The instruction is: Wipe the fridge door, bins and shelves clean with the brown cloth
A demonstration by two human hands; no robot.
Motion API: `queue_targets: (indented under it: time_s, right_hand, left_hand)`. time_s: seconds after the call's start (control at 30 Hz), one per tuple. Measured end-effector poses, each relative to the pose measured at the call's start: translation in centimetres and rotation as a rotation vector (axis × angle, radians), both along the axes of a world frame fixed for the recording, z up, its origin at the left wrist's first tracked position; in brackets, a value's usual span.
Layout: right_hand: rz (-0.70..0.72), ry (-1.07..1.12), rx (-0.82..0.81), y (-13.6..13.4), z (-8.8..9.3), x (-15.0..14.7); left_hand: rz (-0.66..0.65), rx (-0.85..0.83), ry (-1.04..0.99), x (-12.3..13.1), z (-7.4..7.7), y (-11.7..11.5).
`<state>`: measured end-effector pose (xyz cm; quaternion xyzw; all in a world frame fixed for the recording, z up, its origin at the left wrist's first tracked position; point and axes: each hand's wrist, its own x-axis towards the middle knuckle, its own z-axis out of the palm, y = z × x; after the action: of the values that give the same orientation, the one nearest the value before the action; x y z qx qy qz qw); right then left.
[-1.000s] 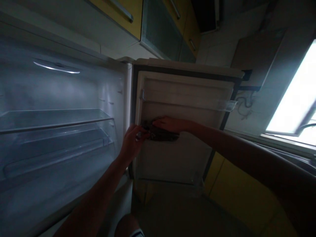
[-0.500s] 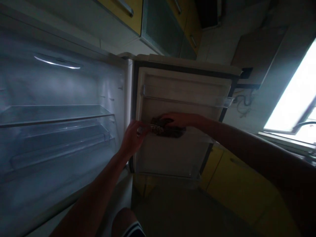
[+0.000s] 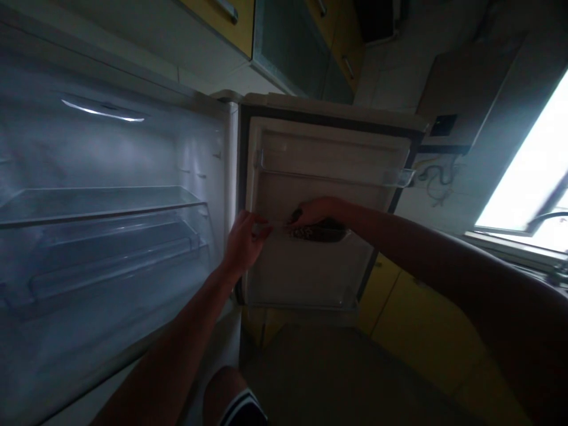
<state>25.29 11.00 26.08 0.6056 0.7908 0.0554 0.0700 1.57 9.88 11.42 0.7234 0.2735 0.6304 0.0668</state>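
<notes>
A dark brown packet [image 3: 320, 233] with a light speckled pattern at its left end lies along the middle shelf of the open refrigerator door [image 3: 284, 266]. My right hand [image 3: 317, 212] reaches over from the right, its fingers closed round the packet's upper side. The packet's kind is too dark to make out. To the left of it, my left hand [image 3: 246, 239] is at the inner edge of the door, beside the clear shelf's left end. Its thumb and forefinger are bent, with a small gap between the tips and nothing visible in them.
On the left stands the lit refrigerator compartment [image 3: 110, 154] with a glass shelf [image 3: 102, 198] and a clear drawer [image 3: 115, 260]. A clear upper rack [image 3: 332, 174] spans the door. Yellow cabinets [image 3: 412, 319] stand behind, and a window [image 3: 532, 154] is at the right.
The packet and my right hand have shifted slightly to the right. My left fingertips have parted from the packet's left side. The door has swung slightly.
</notes>
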Motion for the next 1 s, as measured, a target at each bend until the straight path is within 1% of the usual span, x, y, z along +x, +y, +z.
queue_targets:
  time_s: [0.07, 0.13, 0.2, 0.27, 0.37, 0.43, 0.5, 0.57, 0.6, 0.63, 0.7, 0.77, 0.83, 0.9, 1.0]
  right_hand:
    - [-0.069, -0.038, -0.102, -0.1, 0.9, 0.2]
    - [-0.063, -0.034, -0.103, -0.9, 2.0, 0.8]
    - [-0.02, -0.054, -0.01, -2.3, 2.8, 1.0]
    - [0.062, -0.079, 0.142, -3.7, 3.0, 0.4]
    - [0.276, -0.037, 0.395, -4.9, 2.2, -2.1]
    - [0.465, -0.043, 0.565, -4.6, 1.4, -4.0]
    - [0.68, -0.163, 0.681, -3.3, 0.9, -5.3]
    - [0.869, -0.305, 0.734, -1.4, 0.6, -5.7]
    - [0.934, -0.35, 0.745, -0.4, 0.5, -5.5]
    - [0.974, -0.37, 0.751, 0.5, 0.4, -5.0]
    - [0.997, -0.364, 0.754, 1.6, 0.2, -3.6]
    - [0.99, -0.325, 0.724, 1.7, 0.1, -1.4]
    - [0.977, -0.246, 0.667, 0.9, 0.3, 1.4]
    - [0.955, -0.127, 0.611, -0.4, 0.7, 4.9]
    - [0.883, 0.092, 0.599, -2.4, 1.2, 10.6]
  left_hand:
    - [0.005, 0.01, 0.013, 0.1, 0.0, 0.1]
    - [0.004, 0.016, 0.021, 0.1, 0.1, 0.1]
    - [0.013, 0.023, 0.025, 0.1, 0.1, 0.1]
    - [0.026, 0.032, 0.031, 0.0, 0.2, 0.0]
    - [0.022, 0.058, 0.03, -0.2, 0.3, 0.1]
    - [0.025, 0.055, 0.021, -0.3, 0.3, 0.2]
    - [0.041, 0.024, 0.014, -0.5, 0.3, 0.2]
    - [0.04, -0.006, 0.006, -0.7, 0.4, 0.1]
    - [0.029, -0.012, 0.003, -0.8, 0.4, 0.0]
    - [0.012, -0.015, 0.002, -0.8, 0.5, -0.1]
    - [-0.02, -0.016, 0.003, -1.0, 0.6, -0.3]
    - [-0.041, -0.016, 0.007, -1.2, 0.7, -0.4]
    - [-0.054, -0.015, 0.017, -1.4, 0.8, -0.4]
    - [-0.058, -0.027, 0.045, -1.5, 0.8, -0.3]
    - [-0.035, -0.041, 0.114, -1.6, 0.9, -0.2]
